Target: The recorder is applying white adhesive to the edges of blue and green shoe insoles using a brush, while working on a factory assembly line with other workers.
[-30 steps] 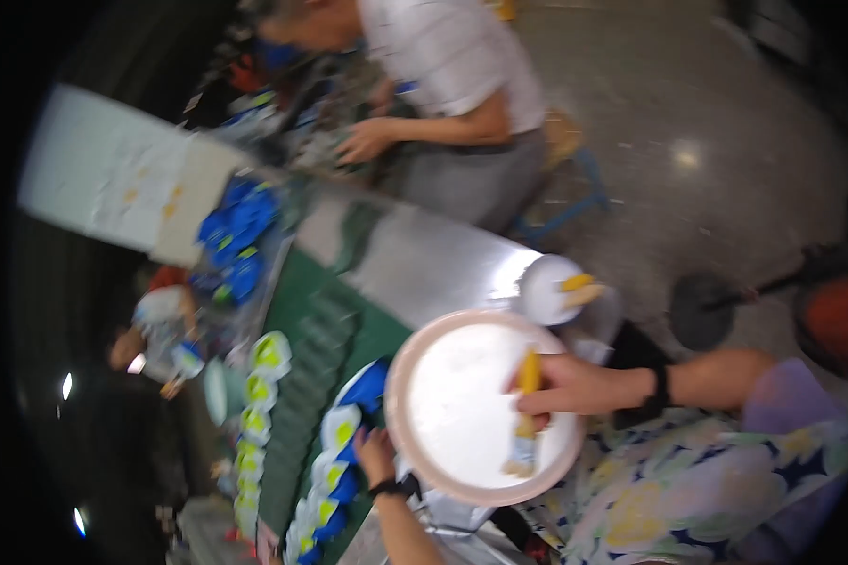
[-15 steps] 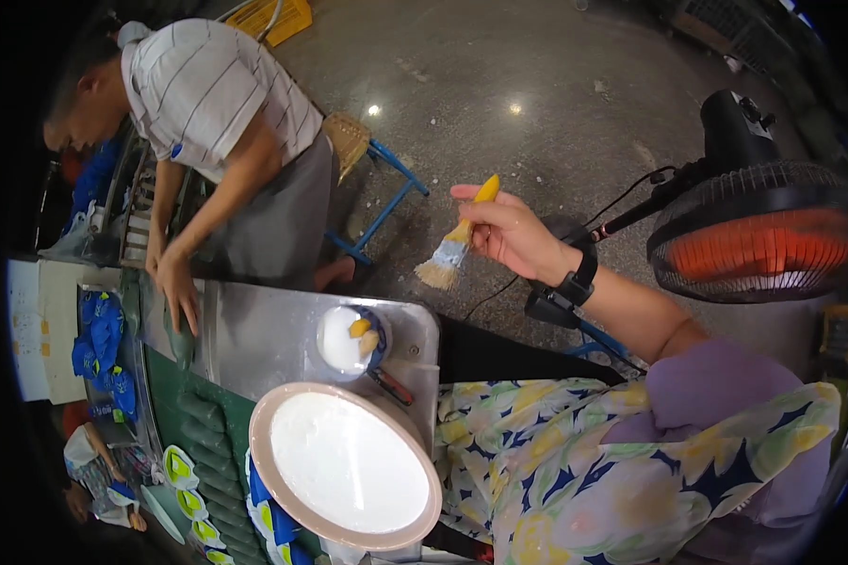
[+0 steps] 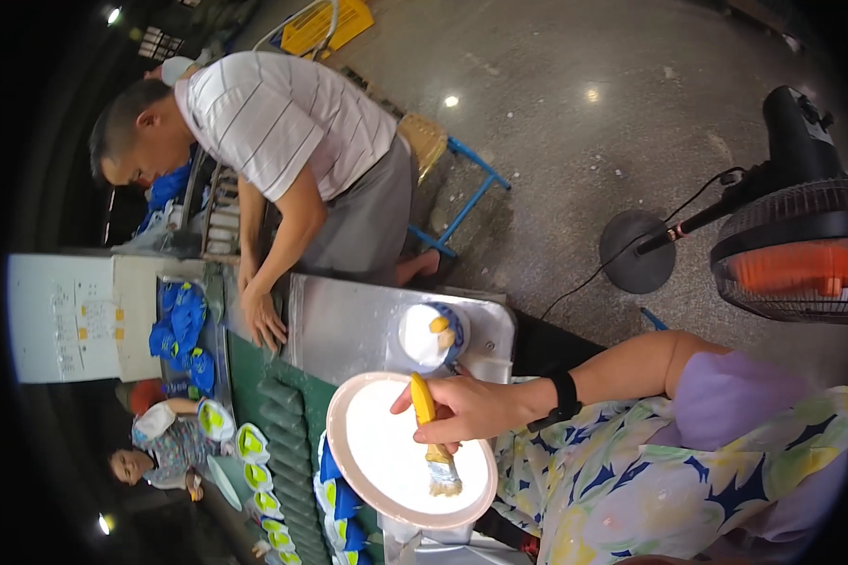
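My right hand (image 3: pixel 457 410) is closed round the yellow handle of a paintbrush (image 3: pixel 422 403). Its pale bristles (image 3: pixel 446 487) point downward over the white contents (image 3: pixel 377 452) of an oval pink basin (image 3: pixel 341 476); I cannot tell whether they touch. Whether those contents are powder or liquid is also unclear. Beside the basin's upper edge stands a small blue-and-white tub (image 3: pixel 455 325), with white stuff and yellowish pieces inside. My left hand is out of the picture.
A co-worker (image 3: pixel 292 122) leans over the metal table (image 3: pixel 349 315). Along a green belt (image 3: pixel 245 377) lie dark rolled pieces (image 3: pixel 287 424) and blue-white-yellow items (image 3: pixel 254 443). A second person (image 3: pixel 174 438) is at lower left. A standing fan (image 3: pixel 801 254) and a blue-legged stool (image 3: pixel 476 169) occupy the floor.
My right hand has brought the brush from above the floor beside the table down to the basin. The view has shifted, so the table sits farther right.
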### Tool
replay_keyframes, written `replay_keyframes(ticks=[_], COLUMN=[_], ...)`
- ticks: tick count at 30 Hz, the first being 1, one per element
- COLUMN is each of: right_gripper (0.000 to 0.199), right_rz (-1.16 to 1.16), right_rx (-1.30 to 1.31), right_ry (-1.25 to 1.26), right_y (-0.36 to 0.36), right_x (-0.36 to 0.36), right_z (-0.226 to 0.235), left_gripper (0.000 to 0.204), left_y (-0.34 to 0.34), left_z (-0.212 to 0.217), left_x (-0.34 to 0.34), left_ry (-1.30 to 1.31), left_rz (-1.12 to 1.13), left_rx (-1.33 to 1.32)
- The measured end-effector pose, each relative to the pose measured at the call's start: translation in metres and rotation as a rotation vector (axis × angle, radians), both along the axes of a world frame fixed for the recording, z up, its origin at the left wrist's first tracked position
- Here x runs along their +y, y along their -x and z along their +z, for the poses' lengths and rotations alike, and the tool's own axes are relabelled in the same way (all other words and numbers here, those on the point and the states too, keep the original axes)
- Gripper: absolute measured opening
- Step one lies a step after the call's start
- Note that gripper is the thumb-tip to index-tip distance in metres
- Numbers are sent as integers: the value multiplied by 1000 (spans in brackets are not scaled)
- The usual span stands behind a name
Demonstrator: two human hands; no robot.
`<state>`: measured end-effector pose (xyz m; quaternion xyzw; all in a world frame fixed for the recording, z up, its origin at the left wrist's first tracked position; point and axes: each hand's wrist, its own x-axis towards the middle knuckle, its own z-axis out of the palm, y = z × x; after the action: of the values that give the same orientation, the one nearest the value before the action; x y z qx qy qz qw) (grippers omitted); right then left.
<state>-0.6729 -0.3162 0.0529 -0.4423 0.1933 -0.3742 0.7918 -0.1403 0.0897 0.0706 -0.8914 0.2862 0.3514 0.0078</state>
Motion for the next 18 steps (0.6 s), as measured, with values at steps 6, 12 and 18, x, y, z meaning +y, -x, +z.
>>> replay_keyframes(ticks=[6, 12, 18], right_gripper=[44, 45, 44], right_rz=[84, 133, 73], right_rx=[26, 102, 243], right_ry=[-42, -115, -79], right_y=[-21, -32, -47], right_x=[16, 25, 42], right_z=[-2, 5, 3], left_gripper=[55, 41, 42], left_y=[77, 32, 45], left_z=[-13, -64, -52], left_x=[17, 132, 131], left_ry=[-514, -357, 114], left_rz=[-199, -156, 109], left_rx=[-162, -195, -373])
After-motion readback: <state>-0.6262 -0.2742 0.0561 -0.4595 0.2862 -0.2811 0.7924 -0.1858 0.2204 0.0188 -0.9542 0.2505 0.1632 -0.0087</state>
